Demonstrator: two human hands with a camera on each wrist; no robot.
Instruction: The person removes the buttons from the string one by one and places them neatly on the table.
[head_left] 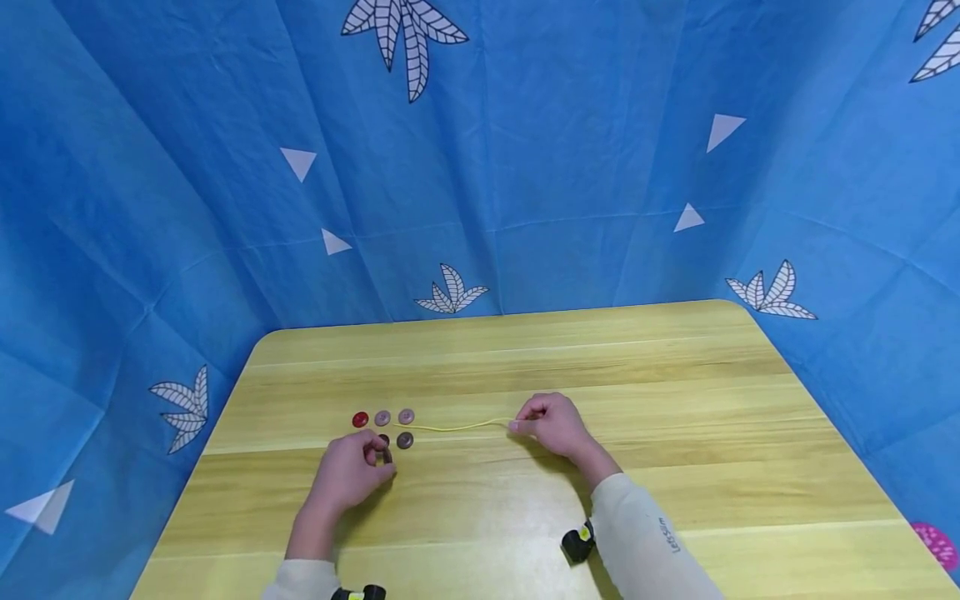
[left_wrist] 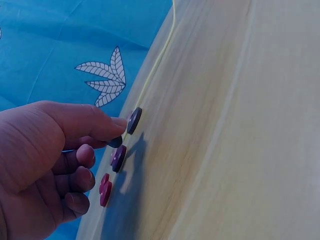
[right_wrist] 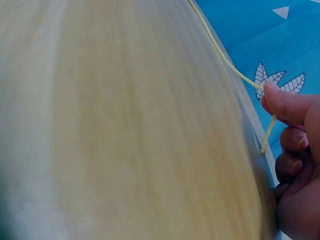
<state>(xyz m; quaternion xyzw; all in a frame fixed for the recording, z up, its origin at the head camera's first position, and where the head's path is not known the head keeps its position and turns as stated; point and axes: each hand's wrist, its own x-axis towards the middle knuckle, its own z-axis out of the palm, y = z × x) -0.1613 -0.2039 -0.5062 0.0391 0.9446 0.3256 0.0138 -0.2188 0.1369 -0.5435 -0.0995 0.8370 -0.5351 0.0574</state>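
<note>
My left hand [head_left: 351,472] pinches a dark button [head_left: 387,456] between thumb and index finger, tilted on edge just above the table. Close by lie a brown button [head_left: 405,440], two mauve buttons, the nearer one [head_left: 382,417] beside a red button [head_left: 360,419], and another dark one partly hidden by my fingers. In the left wrist view, the held button [left_wrist: 115,141] shows below the fingertip. My right hand [head_left: 553,423] pinches a thin yellow cord [head_left: 457,428] near one end; a short knotted tail hangs below the fingers in the right wrist view. The cord stretches left to the buttons.
The wooden table [head_left: 525,517] has rounded far corners. A blue curtain [head_left: 570,167] with leaf and triangle prints hangs behind it and along both sides. Small black devices are worn at both wrists, the right one [head_left: 578,543] beside the sleeve.
</note>
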